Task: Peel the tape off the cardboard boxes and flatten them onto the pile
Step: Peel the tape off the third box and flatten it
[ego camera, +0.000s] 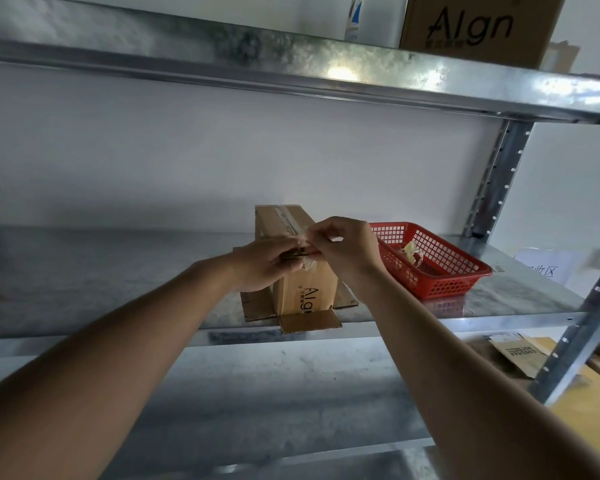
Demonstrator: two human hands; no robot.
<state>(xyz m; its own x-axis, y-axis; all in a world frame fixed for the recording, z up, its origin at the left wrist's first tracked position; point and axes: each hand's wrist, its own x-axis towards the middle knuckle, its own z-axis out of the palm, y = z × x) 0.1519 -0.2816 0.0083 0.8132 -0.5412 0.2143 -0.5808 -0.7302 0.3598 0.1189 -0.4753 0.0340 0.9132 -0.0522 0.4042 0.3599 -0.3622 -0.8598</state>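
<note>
Both hands are meeting at the near end of the cardboard box [293, 261], whose taped top seam is running away toward the far wall: the left hand [262, 263] is gripping that top edge and the right hand [343, 242] is pinching the loosened tape [305, 237].

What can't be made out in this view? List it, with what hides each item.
- Head view: the tape end on the box is covered by the left hand and right hand; the grip is unclear.
- Basket contents: too small and blurred; a pale crumpled wad, perhaps tape.
- Upper box: cut off by the top edge.
- Pile: flat cardboard at lower right, partly behind the shelf post.
</note>
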